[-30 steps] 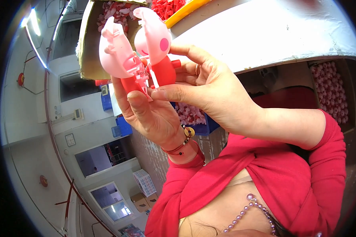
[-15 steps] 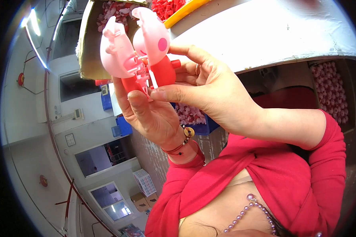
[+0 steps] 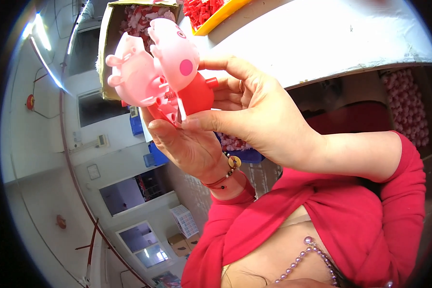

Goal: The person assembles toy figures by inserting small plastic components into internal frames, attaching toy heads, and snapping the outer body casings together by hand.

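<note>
Both my hands hold a pig-shaped plastic toy, split into two half shells with pink head parts and red body parts. My left hand (image 3: 185,149) is closed round the red lower part of the back half shell (image 3: 134,79), whose hollow inside with pegs shows. My right hand (image 3: 264,108) grips the front half shell (image 3: 194,98), red below, with a pink cheeked face above, its thumb at the lower edge. The halves lie close together at the bottom and gape apart at the top. Between them a small dark coil (image 3: 169,95), apparently a spring, and a white strip (image 3: 181,109) are visible.
Behind the toy stands a cardboard box (image 3: 103,53) of pink and red parts. A yellow tray (image 3: 225,17) holds small red pieces beside the white table (image 3: 317,43). Below are a blue bin (image 3: 252,156) of pink parts and, at right, a box of pink pieces (image 3: 405,105).
The toy has turned and come slightly lower and left in view. The back half leans further left, showing more of its inside. Both hands keep their hold.
</note>
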A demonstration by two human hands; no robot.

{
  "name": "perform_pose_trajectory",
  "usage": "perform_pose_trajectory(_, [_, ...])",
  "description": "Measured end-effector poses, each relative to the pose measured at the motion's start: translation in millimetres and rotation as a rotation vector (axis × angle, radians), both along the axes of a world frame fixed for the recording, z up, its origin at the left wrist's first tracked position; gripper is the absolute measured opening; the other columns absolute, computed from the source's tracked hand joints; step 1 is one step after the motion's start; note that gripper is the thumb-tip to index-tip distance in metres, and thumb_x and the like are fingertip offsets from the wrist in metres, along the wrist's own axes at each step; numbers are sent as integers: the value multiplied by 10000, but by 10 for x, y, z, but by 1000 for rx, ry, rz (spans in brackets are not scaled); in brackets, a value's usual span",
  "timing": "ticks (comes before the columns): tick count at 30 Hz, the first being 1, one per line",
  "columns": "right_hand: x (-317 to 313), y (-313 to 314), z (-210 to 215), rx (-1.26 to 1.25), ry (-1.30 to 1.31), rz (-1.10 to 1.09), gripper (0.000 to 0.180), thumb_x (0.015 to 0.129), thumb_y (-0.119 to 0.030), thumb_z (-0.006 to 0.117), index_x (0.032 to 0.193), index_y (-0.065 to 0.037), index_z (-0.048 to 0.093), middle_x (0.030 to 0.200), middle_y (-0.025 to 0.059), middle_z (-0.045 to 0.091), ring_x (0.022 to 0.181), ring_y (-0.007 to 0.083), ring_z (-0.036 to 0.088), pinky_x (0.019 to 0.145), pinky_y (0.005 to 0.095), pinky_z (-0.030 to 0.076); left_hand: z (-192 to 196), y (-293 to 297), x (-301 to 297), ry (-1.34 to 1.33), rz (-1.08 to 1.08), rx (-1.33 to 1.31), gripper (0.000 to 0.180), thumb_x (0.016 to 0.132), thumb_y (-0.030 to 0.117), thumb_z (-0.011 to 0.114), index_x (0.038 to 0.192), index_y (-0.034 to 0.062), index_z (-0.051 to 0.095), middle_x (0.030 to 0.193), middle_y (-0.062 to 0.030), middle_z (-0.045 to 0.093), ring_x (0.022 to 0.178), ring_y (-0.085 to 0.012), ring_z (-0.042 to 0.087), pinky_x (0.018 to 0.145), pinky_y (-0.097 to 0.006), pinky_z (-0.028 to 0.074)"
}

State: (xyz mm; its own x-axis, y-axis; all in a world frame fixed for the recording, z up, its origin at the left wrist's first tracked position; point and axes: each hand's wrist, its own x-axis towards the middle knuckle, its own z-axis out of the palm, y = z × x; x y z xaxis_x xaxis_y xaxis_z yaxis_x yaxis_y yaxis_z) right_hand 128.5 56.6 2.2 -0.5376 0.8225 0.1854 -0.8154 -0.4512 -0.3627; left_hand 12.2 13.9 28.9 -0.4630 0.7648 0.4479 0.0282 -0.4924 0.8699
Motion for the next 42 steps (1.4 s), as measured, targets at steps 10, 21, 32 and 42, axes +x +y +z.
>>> perform_pose_trajectory(10, [7, 11, 8, 2, -30, -28, 521, 744, -109, 753, 1195, -25, 507, 927, 102, 663, 888, 147, 628, 811, 279, 482, -20, -19, 20, 22, 42, -30, 600, 900, 376, 570, 1321, -10, 388, 1233, -166, 533, 1085, -273, 572, 899, -388, 519])
perform_pose_trajectory(21, [75, 103, -73, 95, -31, -8, 522, 790, 21, 679, 1260, -12, 454, 1005, 112, 643, 920, 150, 637, 855, 287, 511, 164, -12, 243, 426, 69, -72, 636, 861, 195, 619, 1342, -112, 338, 1265, -259, 496, 1139, -306, 539, 945, -388, 457])
perform_pose_trajectory(32, [121, 116, -45, 34, -49, 69, 513, 783, 10, 693, 1251, -12, 484, 967, 104, 644, 866, 131, 632, 819, 269, 511, 194, -29, 201, 574, 149, -133, 600, 870, 299, 634, 1301, -72, 445, 1190, -178, 560, 1063, -239, 574, 889, -322, 469])
perform_pose_trajectory(42, [252, 185, -38, 43, -36, 172, 487, 823, -58, 671, 1267, -19, 475, 960, 86, 646, 873, 114, 620, 834, 264, 494, 69, 41, 337, 650, 248, -11, 578, 895, 364, 589, 1290, -43, 476, 1092, -91, 541, 1036, -201, 558, 889, -324, 456])
